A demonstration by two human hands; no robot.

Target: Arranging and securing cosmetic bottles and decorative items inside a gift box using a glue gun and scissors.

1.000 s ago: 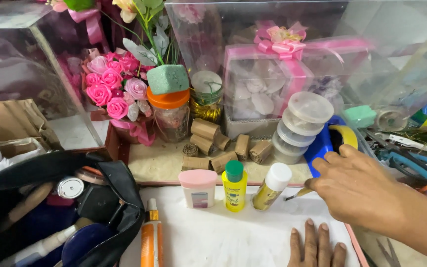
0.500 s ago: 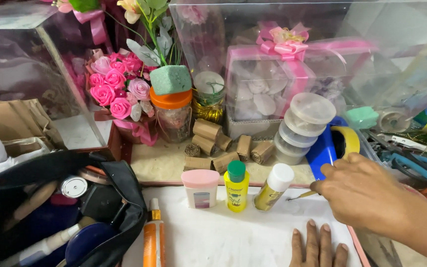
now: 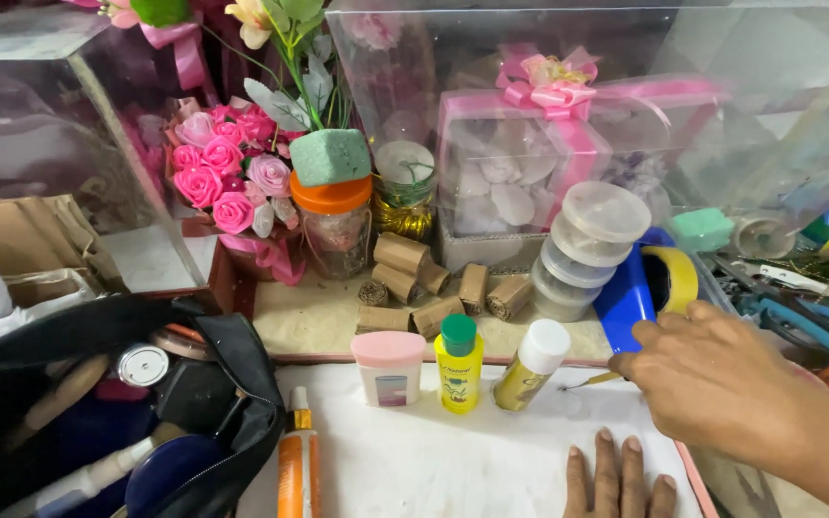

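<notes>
A left hand [image 3: 619, 477] lies flat, fingers spread, on white paper [image 3: 453, 460] covering the worktop, holding nothing; just beyond, the right hand [image 3: 712, 379] curls loosely, fingertips at a glossy blue tube [image 3: 626, 297], though its grip cannot be told. Beside it stand a tilted white-capped bottle [image 3: 527, 364], a green-capped yellow bottle [image 3: 459, 362] and a squat pink-lidded jar [image 3: 389, 367]
</notes>
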